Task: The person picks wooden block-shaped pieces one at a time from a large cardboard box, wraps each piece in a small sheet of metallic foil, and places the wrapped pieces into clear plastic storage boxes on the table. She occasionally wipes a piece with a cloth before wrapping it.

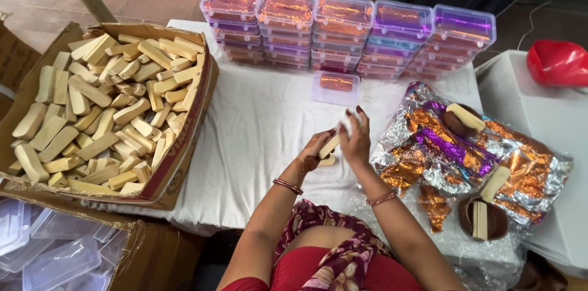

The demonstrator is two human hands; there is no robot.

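Note:
My left hand (316,149) and my right hand (355,139) meet over the white cloth-covered table (263,126). Together they hold a pale beige bar (331,144), with a bit of light wrapping at the right fingertips. A second beige bar (329,160) lies just under the left hand. A small clear plastic box (335,87) with an orange-wrapped piece inside sits just beyond my hands. To my right lies a heap of shiny orange, purple and silver foil wrappers (453,150).
A big cardboard box (184,144) at left is full of several beige bars. Stacks of filled clear boxes (349,37) line the table's far edge. Brown holders with bars (484,217) lie on the foil. Empty clear boxes (55,254) sit lower left. A red object (557,61) rests at right.

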